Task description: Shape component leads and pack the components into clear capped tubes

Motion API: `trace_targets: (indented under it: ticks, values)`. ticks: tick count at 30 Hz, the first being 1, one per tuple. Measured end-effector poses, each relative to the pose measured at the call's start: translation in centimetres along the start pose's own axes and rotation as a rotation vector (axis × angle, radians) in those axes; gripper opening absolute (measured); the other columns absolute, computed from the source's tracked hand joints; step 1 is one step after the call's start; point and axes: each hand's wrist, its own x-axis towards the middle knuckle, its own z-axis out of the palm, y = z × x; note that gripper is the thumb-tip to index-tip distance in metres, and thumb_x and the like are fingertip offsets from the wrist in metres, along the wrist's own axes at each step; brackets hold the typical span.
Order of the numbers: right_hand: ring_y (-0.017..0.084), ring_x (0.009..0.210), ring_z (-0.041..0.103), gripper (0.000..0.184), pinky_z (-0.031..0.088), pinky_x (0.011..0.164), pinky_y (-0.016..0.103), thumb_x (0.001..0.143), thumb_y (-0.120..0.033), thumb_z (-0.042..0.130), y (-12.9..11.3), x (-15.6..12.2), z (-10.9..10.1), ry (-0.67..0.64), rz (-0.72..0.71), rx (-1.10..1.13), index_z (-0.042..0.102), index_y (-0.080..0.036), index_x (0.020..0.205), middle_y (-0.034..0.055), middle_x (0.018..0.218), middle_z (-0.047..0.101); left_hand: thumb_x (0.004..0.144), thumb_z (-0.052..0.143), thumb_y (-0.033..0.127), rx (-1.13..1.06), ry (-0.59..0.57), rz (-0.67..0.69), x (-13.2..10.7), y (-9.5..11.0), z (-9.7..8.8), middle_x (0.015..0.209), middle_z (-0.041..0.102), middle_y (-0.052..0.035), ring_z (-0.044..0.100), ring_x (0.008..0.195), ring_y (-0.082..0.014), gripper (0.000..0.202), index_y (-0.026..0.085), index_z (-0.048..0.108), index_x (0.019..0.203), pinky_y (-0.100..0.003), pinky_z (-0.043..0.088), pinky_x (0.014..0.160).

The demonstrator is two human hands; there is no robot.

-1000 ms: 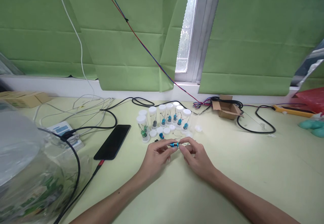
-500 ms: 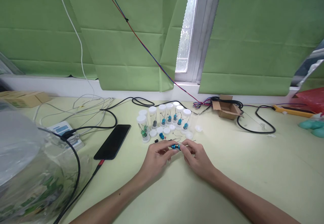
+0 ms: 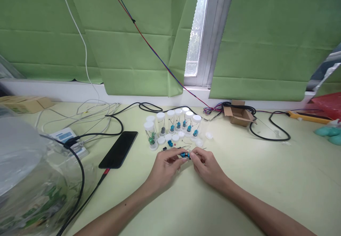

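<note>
My left hand and my right hand meet over the table, both closed in a pinch. Between their fingertips is a small shiny blue and black part, partly covered by the fingers; its exact kind is too small to make out. Just beyond the hands lie another small blue part, thin wire leads and a few tiny dark bits. Behind these stand several clear tubes with white caps, holding blue, dark or green pieces with wires. Loose white caps lie in front of the tubes.
A black phone lies to the left, with a cable at its lower end. A clear plastic bag fills the near left. Black cables run along the back. At the back right sits a small open cardboard box.
The small blue and black part has turned or shifted very slightly in my fingertips. Both hands stay almost where they were.
</note>
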Motion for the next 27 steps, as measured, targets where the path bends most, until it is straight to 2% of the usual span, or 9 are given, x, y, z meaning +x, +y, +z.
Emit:
trace_targets:
  ticks: [5,11,19,27]
  values:
    - [0.01,0.051,0.03,0.038,0.025,0.049,0.025,0.096,-0.041,0.044,-0.3,0.3,0.0,0.083,-0.044,-0.09,0.05,-0.018,0.067,-0.0051,0.055,0.036,0.083,0.065,0.032,0.071,0.036,-0.043,0.3,-0.2,-0.2,0.089,0.07,-0.005,0.056,0.061,-0.0129,0.02,0.021,0.074,0.097,-0.023,0.043,0.051]
    - [0.01,0.048,0.032,0.033,0.027,0.048,0.025,0.096,-0.04,0.045,-0.3,0.4,-0.6,0.28,-0.058,-0.106,0.057,-0.018,0.076,-0.0057,0.054,0.037,0.084,0.062,0.031,0.31,0.069,-0.003,0.8,-0.8,-0.8,0.09,0.071,-0.0053,0.058,0.065,-0.0155,0.021,0.02,0.073,0.098,-0.028,0.047,0.06]
    - [0.011,0.05,0.036,0.027,0.032,0.049,0.024,0.095,-0.038,0.048,0.2,0.6,-1.5,0.462,-0.121,-0.142,0.056,-0.018,0.08,-0.0054,0.057,0.039,0.087,0.057,0.027,0.556,0.005,0.032,0.7,-1.3,-1.1,0.094,0.07,-0.0066,0.06,0.066,-0.0169,0.025,0.018,0.071,0.106,-0.03,0.048,0.063]
    - [0.013,0.057,0.045,0.021,0.039,0.054,0.024,0.095,-0.036,0.049,0.5,1.0,-2.0,0.564,-0.098,-0.191,0.056,-0.02,0.085,-0.0031,0.064,0.05,0.091,0.052,0.024,0.672,-0.081,0.105,0.4,-1.3,-1.3,0.104,0.067,-0.007,0.063,0.079,-0.0206,0.023,0.022,0.07,0.104,-0.031,0.048,0.068]
